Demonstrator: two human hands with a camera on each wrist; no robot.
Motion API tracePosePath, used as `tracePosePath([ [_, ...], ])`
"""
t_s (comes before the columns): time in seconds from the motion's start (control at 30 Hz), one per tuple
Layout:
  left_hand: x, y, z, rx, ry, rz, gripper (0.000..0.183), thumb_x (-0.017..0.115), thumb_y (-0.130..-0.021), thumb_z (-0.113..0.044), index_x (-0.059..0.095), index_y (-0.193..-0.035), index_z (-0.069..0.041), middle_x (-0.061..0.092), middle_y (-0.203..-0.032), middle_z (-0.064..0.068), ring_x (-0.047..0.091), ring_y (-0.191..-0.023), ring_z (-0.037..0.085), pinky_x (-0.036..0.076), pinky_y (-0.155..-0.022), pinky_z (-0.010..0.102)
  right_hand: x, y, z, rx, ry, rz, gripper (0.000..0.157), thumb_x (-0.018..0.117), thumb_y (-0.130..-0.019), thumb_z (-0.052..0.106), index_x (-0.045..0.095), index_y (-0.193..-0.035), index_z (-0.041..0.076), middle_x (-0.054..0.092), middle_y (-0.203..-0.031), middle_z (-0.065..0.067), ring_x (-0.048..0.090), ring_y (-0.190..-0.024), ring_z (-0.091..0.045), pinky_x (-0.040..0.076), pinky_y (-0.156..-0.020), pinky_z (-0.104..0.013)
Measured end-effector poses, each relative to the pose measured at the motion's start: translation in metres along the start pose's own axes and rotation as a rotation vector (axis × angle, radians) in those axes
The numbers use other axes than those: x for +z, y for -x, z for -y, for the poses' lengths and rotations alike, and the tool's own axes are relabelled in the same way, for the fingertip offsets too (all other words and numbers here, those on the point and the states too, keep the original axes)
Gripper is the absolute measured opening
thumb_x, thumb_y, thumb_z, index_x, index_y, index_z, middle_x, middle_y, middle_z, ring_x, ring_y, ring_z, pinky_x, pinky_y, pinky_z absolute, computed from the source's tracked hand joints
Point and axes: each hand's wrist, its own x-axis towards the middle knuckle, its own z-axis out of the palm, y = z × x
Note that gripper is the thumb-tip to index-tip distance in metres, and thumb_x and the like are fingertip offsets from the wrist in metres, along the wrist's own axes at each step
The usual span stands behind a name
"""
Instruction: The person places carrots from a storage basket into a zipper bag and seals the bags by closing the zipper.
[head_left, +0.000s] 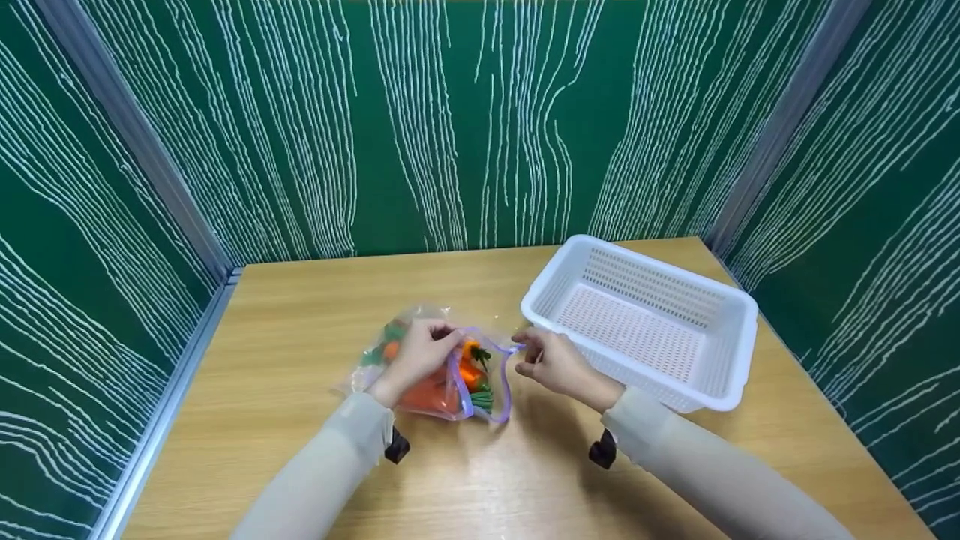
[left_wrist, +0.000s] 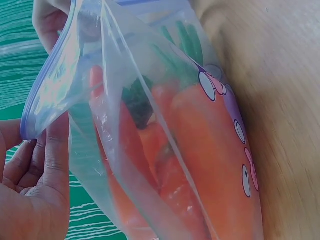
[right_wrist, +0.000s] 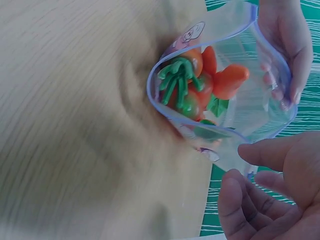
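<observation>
A clear zip bag (head_left: pixel 431 401) with a purple rim lies on the table, its mouth agape toward the right. Inside show orange carrots (left_wrist: pixel 200 145) with green tops, a red pepper-like piece (left_wrist: pixel 117 130) and other toy-like vegetables (right_wrist: pixel 230 80), partly veiled by the plastic. My left hand (head_left: pixel 424 352) pinches the rim on the bag's upper side. At the rim's far right corner, my right hand (head_left: pixel 555 364) pinches the purple edge between thumb and fingers. Cartoon eyes are printed on the bag's side in the left wrist view.
A white perforated plastic basket (head_left: pixel 727 375) stands to the right, close behind my right hand. The wooden table (head_left: pixel 277 315) meets green walls (head_left: pixel 487 217) with white streaks at the back and sides. Black straps (head_left: pixel 396 446) hang at the wrists.
</observation>
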Motion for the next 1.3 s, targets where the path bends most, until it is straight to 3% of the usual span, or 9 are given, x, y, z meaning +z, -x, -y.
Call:
tracePosePath([
  [0.3,-0.001,0.003,0.002,0.019,-0.016,0.011,0.018,0.066,-0.108,-0.009,0.080,-0.108,0.002,0.076,-0.096,0.018,0.062,-0.077,0.011,0.056,-0.072,0.018,0.010,-0.010,-0.007,0.033,-0.017,-0.013,0.038,0.077,-0.090,-0.008,0.071,-0.127,-0.005,0.075,-0.107,-0.024,0.074,-0.087,-0.031,0.065,-0.083,-0.045],
  [0.5,-0.001,0.004,0.003,0.018,-0.020,0.032,0.020,0.068,-0.108,-0.013,0.080,-0.110,0.002,0.074,-0.097,0.010,0.061,-0.084,0.013,0.055,-0.074,0.019,0.014,-0.010,-0.009,0.022,-0.038,-0.033,0.030,0.076,-0.093,-0.007,0.073,-0.123,-0.006,0.076,-0.105,-0.022,0.075,-0.089,-0.035,0.065,-0.082,-0.044],
  [0.7,-0.005,0.006,0.005,0.021,-0.018,0.057,0.021,0.070,-0.107,-0.017,0.081,-0.118,-0.002,0.074,-0.105,0.009,0.062,-0.088,0.014,0.057,-0.079,0.021,0.014,-0.010,-0.011,-0.069,-0.045,-0.083,0.013,0.075,-0.094,-0.007,0.079,-0.106,-0.005,0.079,-0.098,-0.019,0.072,-0.081,-0.027,0.057,-0.072,-0.025],
  [0.87,-0.009,0.009,0.008,0.011,-0.016,0.078,0.024,0.070,-0.108,-0.025,0.082,-0.121,-0.008,0.072,-0.111,0.007,0.063,-0.092,0.017,0.062,-0.088,0.033,0.014,-0.011,-0.010,-0.120,-0.037,-0.088,0.006,0.074,-0.095,-0.005,0.080,-0.095,-0.002,0.079,-0.090,-0.016,0.071,-0.077,-0.021,0.056,-0.069,-0.022],
  [1.0,-0.010,0.012,0.009,0.042,-0.014,0.053,0.024,0.070,-0.108,-0.023,0.081,-0.120,-0.005,0.074,-0.114,0.010,0.064,-0.093,0.015,0.061,-0.088,0.029,0.014,-0.012,-0.007,-0.108,-0.034,-0.087,0.007,0.073,-0.097,-0.003,0.078,-0.092,-0.002,0.078,-0.087,-0.015,0.070,-0.076,-0.020,0.057,-0.069,-0.024],
  [1.13,-0.012,0.014,0.011,0.079,0.013,0.015,0.026,0.068,-0.109,-0.019,0.078,-0.124,0.000,0.076,-0.117,0.014,0.066,-0.091,0.012,0.058,-0.082,0.020,0.011,-0.014,-0.002,-0.084,-0.006,-0.094,0.009,0.073,-0.098,-0.001,0.077,-0.090,-0.003,0.077,-0.083,-0.013,0.062,-0.070,-0.011,0.052,-0.064,-0.022],
  [1.3,-0.017,0.023,0.015,0.062,0.076,0.020,0.030,0.067,-0.110,-0.020,0.072,-0.130,0.002,0.075,-0.113,0.015,0.071,-0.085,0.014,0.064,-0.072,0.026,0.006,-0.016,0.005,-0.041,0.006,-0.093,0.012,0.071,-0.099,0.002,0.078,-0.089,-0.002,0.074,-0.077,-0.009,0.053,-0.064,-0.006,0.045,-0.058,-0.021],
])
